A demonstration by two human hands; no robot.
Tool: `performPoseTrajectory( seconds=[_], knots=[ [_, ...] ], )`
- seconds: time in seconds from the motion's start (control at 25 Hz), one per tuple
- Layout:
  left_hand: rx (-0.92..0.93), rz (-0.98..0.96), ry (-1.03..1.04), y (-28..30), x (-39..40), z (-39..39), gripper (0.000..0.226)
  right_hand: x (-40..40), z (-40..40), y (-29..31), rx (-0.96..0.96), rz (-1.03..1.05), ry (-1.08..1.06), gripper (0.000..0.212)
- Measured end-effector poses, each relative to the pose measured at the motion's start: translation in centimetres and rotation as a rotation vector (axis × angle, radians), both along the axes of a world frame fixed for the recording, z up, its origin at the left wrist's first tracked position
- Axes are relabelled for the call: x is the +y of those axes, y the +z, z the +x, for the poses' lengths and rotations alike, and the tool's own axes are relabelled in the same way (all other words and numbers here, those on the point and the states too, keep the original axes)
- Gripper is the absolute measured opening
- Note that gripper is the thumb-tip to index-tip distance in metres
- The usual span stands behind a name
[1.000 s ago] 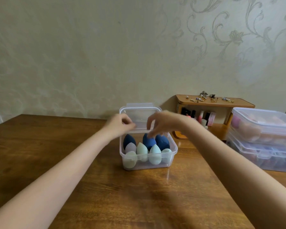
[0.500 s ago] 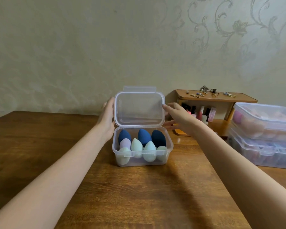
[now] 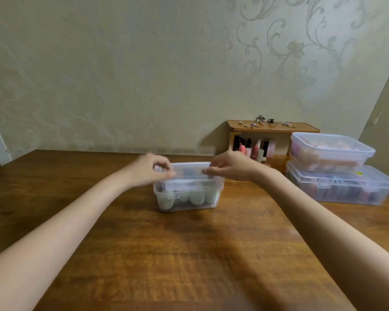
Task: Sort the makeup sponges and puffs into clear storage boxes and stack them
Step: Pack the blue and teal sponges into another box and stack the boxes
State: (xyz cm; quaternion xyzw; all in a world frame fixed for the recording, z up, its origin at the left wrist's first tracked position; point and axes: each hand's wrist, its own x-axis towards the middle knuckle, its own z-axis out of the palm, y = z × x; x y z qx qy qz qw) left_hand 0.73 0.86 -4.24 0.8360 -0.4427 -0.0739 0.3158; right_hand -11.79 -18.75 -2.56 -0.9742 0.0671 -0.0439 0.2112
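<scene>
Clear storage box (image 3: 188, 194) with sponges (image 3: 197, 197) sits centre frame on table (image 3: 189, 254). I see left hand (image 3: 149, 171) and right hand (image 3: 230, 168), fingers curled, pinching lid (image 3: 189, 172) at opposite ends.

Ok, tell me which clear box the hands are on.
The small box mid-table, holding pale green sponges; left hand and right hand are on its lid. The other two sit stacked at right.

Open wooden surface (image 3: 189, 254) ahead of and left of the small clear box (image 3: 186, 198), crossed only by both forearms. On the right, two stacked boxes (image 3: 337, 171) blocking the far edge; behind, a small wooden shelf (image 3: 272, 129) against the wall. Narrow gap between small box and stack.
</scene>
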Motion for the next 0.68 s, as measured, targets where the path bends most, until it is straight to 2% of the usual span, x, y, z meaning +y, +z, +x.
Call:
performPoseTrajectory(
  seconds=[0.04,0.12,0.4,0.56,0.68],
  knots=[
    [-0.067,0.125,-0.021,-0.4,0.2,-0.8,0.016,0.3,-0.3,-0.6,0.051,-0.064,0.003,0.036],
    [-0.147,0.230,-0.023,-1.2,0.4,-2.2,0.016,1.0,-0.7,-1.5,0.042,-0.163,0.009,0.033],
    [-0.462,0.131,0.085,-3.8,-0.7,-4.7,0.028,2.7,-2.1,-4.2,-0.165,-0.270,-0.076,0.030],
    [-0.490,0.140,0.090,-3.6,-1.0,-4.5,0.027,2.8,-1.9,-4.9,-0.209,-0.375,-0.075,0.030],
    [-0.398,0.155,0.120,-3.7,-1.2,-4.3,0.027,2.7,-1.8,-5.4,-0.227,-0.319,-0.088,0.032]
  ],
)
